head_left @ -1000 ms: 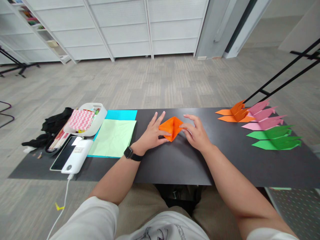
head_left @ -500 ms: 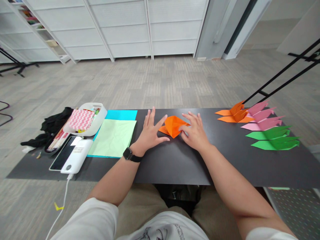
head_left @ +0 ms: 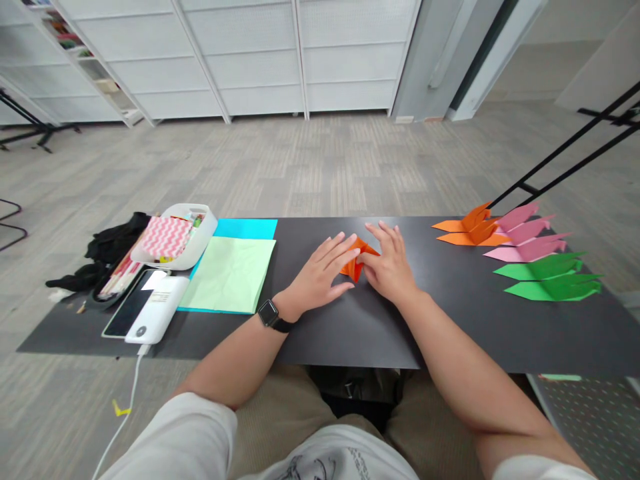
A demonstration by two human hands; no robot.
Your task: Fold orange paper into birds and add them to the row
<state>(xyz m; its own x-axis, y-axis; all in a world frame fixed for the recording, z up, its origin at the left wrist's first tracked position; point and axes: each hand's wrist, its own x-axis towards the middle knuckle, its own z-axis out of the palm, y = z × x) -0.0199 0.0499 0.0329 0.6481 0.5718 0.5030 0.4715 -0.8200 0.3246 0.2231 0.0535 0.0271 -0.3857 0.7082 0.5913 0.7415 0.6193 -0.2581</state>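
Observation:
An orange folded paper (head_left: pixel 356 261) lies on the dark table (head_left: pixel 350 340), between my two hands. My left hand (head_left: pixel 320 273) reaches over its left part with fingers stretched out, hiding that side. At the paper's right edge, my right hand (head_left: pixel 390 267) pinches it between thumb and index finger, the other fingers extended. Folded paper birds stand at the right: orange ones (head_left: pixel 473 227), pink ones (head_left: pixel 530 237) and green ones (head_left: pixel 555 279).
Light green sheets (head_left: pixel 230 273) lie over blue paper (head_left: pixel 250 229) left of my hands. Farther left are a white basket (head_left: pixel 200 240), a white power bank (head_left: pixel 156 310) with a cable, a phone (head_left: pixel 123 313) and black cloth (head_left: pixel 115 240). A black metal stand (head_left: pixel 560 150) rises behind the right end.
My left hand has moved right, onto the left part of the orange paper, and less of the paper shows. My right hand has stayed nearly in place at its right edge.

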